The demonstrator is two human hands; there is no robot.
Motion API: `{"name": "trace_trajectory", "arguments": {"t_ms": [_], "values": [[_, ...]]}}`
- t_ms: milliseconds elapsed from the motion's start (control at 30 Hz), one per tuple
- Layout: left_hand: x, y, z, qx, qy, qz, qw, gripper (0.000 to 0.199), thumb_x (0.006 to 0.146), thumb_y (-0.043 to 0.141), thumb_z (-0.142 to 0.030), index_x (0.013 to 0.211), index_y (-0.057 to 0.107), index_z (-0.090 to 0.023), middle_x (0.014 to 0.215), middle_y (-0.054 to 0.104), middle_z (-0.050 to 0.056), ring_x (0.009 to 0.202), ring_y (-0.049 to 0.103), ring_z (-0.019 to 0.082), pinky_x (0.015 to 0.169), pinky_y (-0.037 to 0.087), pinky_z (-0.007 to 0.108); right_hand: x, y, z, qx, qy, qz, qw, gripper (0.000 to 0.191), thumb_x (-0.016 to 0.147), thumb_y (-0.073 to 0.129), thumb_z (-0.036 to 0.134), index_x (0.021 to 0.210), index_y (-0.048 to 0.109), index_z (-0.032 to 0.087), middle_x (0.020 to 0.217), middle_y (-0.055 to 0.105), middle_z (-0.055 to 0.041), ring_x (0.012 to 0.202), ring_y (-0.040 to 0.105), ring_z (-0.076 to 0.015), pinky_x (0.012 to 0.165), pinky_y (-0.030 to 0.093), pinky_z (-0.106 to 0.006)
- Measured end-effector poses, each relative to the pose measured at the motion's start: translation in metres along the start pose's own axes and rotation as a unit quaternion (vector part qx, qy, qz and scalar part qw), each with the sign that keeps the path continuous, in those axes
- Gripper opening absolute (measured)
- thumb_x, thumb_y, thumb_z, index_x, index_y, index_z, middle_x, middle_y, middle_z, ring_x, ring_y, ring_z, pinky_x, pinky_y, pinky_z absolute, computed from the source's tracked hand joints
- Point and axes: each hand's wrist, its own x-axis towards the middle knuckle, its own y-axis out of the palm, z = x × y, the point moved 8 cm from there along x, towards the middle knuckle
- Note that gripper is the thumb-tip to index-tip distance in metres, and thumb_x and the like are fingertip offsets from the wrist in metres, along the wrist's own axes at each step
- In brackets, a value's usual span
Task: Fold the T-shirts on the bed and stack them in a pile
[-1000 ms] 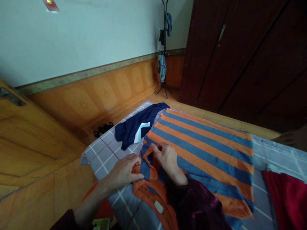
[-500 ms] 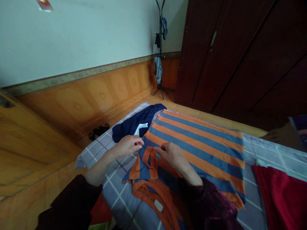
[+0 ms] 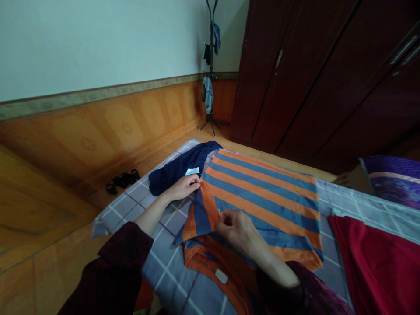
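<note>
An orange and blue striped T-shirt (image 3: 262, 192) lies spread on the bed, its collar toward me with a pale label inside. My left hand (image 3: 184, 187) is closed in a pinch on the edge of the shirt's sleeve and draws that orange strip taut. Lower and to the right, my right hand (image 3: 238, 227) has its fingers curled together at the other end of the sleeve edge, pinching the cloth there. Its fingertips are partly hidden by the hand itself.
The bed (image 3: 157, 258) has a grey checked sheet. Dark blue clothing (image 3: 183, 164) lies beyond my left hand, and a red garment (image 3: 377, 258) lies at the right. A coat rack (image 3: 211, 70), dark wardrobe (image 3: 295, 78) and black shoes (image 3: 123, 180) stand around the bed.
My left hand has moved away from me with the sleeve edge, and my right hand has come nearer to me. The sleeve opening is now stretched flatter between them. The view has turned slightly right.
</note>
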Motion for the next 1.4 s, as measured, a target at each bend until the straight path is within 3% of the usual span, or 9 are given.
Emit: {"name": "trace_trajectory", "arguments": {"t_ms": [200,300,433,533,733,900,1067,1200,1400], "values": [[0.019,0.026,0.019,0.008,-0.028,-0.049,0.998,0.011,0.081,0.048,-0.019,0.077,0.058,-0.017,0.063,0.058,-0.002,0.058,0.053,0.012,0.056,0.036,0.021,0.016,-0.027,-0.028,-0.255,0.057,-0.070,0.963,0.016,0.085,0.047,0.021,0.085,0.063,0.018,0.072,0.066,-0.0079,0.068,0.063,-0.0209,0.053,0.035,-0.026],[0.017,0.033,0.024,0.014,-0.037,-0.062,0.997,0.011,0.081,0.050,-0.020,0.079,0.060,-0.018,0.062,0.059,-0.003,0.058,0.054,0.012,0.056,0.036,0.021,0.005,-0.021,-0.019,-0.292,-0.008,-0.069,0.954,0.022,0.085,0.044,0.016,0.098,0.061,0.018,0.086,0.065,-0.0091,0.079,0.062,-0.0219,0.058,0.041,-0.027],[0.012,0.031,0.025,0.018,-0.045,-0.070,0.996,0.014,0.084,0.050,-0.025,0.083,0.062,-0.018,0.067,0.063,-0.002,0.063,0.058,0.012,0.057,0.038,0.020,-0.020,0.014,0.020,-0.298,-0.197,-0.004,0.934,0.037,0.079,0.048,0.010,0.112,0.057,0.023,0.110,0.059,-0.0076,0.101,0.054,-0.0216,0.077,0.047,-0.029],[0.011,0.032,0.024,0.029,-0.048,-0.077,0.995,0.014,0.085,0.051,-0.026,0.086,0.063,-0.020,0.074,0.066,-0.002,0.069,0.061,0.013,0.062,0.040,0.021,-0.033,0.037,0.041,-0.282,-0.302,0.020,0.910,0.032,0.081,0.051,0.013,0.111,0.058,0.022,0.121,0.055,-0.0077,0.109,0.050,-0.0233,0.093,0.043,-0.037],[0.009,0.020,0.019,0.058,-0.057,-0.104,0.991,0.009,0.084,0.053,-0.022,0.084,0.062,-0.021,0.078,0.066,-0.001,0.073,0.061,0.014,0.065,0.040,0.022,-0.012,0.022,0.029,-0.213,-0.245,-0.050,0.945,0.028,0.077,0.048,0.004,0.095,0.063,0.019,0.106,0.062,-0.0085,0.096,0.055,-0.0222,0.083,0.048,-0.033],[-0.034,-0.005,-0.033,0.090,-0.021,-0.142,0.985,0.012,0.084,0.055,-0.025,0.073,0.055,-0.020,0.077,0.060,-0.001,0.075,0.056,0.014,0.070,0.039,0.024,-0.003,0.013,0.010,-0.193,-0.209,-0.063,0.957,0.034,0.072,0.047,0.002,0.095,0.065,0.019,0.106,0.063,-0.0090,0.098,0.055,-0.0222,0.080,0.048,-0.031],[-0.105,0.038,-0.085,0.154,0.044,-0.068,0.985,0.026,0.071,0.073,-0.035,0.071,0.052,-0.019,0.071,0.059,-0.001,0.069,0.055,0.017,0.064,0.040,0.027,-0.002,0.012,0.011,-0.177,-0.204,-0.050,0.962,0.031,0.076,0.048,0.004,0.095,0.066,0.020,0.103,0.064,-0.0069,0.094,0.056,-0.0200,0.077,0.047,-0.028],[-0.148,0.058,-0.074,0.152,0.017,-0.100,0.983,0.015,0.078,0.063,-0.013,0.072,0.051,-0.019,0.069,0.057,-0.001,0.067,0.055,0.015,0.061,0.039,0.025,0.004,0.009,0.020,-0.195,-0.207,-0.045,0.958,0.023,0.084,0.049,0.010,0.093,0.067,0.022,0.096,0.065,-0.0051,0.091,0.057,-0.0186,0.074,0.046,-0.026],[-0.180,0.048,-0.058,0.078,0.001,-0.155,0.985,0.016,0.086,0.055,-0.017,0.072,0.048,-0.019,0.069,0.056,-0.001,0.065,0.055,0.013,0.060,0.041,0.023,0.017,0.008,0.021,-0.235,-0.186,-0.060,0.952,0.019,0.088,0.050,0.016,0.090,0.068,0.021,0.092,0.066,-0.0051,0.087,0.057,-0.0174,0.065,0.042,-0.023]]}}
